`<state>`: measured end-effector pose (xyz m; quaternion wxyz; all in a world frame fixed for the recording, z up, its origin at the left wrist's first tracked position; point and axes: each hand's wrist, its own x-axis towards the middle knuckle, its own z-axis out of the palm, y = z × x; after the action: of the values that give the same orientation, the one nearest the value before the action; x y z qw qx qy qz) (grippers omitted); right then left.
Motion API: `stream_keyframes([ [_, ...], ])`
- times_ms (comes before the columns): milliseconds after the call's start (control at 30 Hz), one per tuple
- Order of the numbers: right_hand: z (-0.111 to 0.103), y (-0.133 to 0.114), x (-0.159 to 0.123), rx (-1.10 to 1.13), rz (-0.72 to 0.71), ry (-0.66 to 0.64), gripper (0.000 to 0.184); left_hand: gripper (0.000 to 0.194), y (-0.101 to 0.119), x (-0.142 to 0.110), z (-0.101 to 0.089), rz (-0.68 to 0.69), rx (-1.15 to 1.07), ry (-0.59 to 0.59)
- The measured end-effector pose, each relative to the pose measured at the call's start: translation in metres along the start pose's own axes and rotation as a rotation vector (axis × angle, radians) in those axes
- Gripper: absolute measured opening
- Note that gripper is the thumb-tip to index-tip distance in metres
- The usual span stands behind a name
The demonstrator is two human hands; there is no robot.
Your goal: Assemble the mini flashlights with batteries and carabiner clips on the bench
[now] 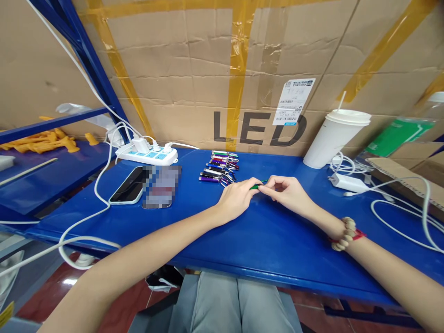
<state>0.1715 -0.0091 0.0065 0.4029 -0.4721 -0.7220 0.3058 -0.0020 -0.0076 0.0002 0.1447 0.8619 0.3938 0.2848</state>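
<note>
Over the middle of the blue table, my left hand (236,200) and my right hand (287,192) meet at the fingertips. Both pinch a small green keychain flashlight (255,186), mostly covered by my fingers. It resembles the ones in the row of keychain flashlights (218,172) lying just beyond my left hand. That row has several slim metal tubes in purple, black, silver, blue, red and green, their carabiner clips pointing right.
Left on the table (208,240) lie a phone (128,186) and a second, blurred-out phone (162,187), below a white power strip (147,152). A lidded cup (335,138) and a white charger (348,182) with looped cable stand right. A large cardboard box (194,69) walls the back.
</note>
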Motion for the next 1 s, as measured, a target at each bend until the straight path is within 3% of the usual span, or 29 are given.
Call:
stream_keyframes([
  [167, -0.006, 0.008, 0.003, -0.088, -0.060, 0.032, 0.034, 0.020, 0.002, 0.000, 0.001, -0.081, -0.020, -0.004],
  [333, -0.010, 0.010, 0.004, -0.022, -0.092, 0.034, 0.036, 0.020, 0.001, 0.002, 0.000, -0.137, -0.051, -0.010],
  [500, -0.007, 0.005, 0.003, 0.021, -0.155, -0.019, 0.032, 0.019, 0.000, 0.002, 0.001, -0.126, -0.052, -0.010],
  [767, -0.011, 0.007, 0.006, 0.089, -0.121, -0.110, 0.028, 0.019, 0.000, 0.000, -0.002, -0.087, -0.041, -0.020],
  [1000, -0.009, 0.006, 0.007, 0.144, -0.086, -0.078, 0.026, 0.018, -0.007, 0.003, 0.004, -0.019, -0.168, -0.047],
])
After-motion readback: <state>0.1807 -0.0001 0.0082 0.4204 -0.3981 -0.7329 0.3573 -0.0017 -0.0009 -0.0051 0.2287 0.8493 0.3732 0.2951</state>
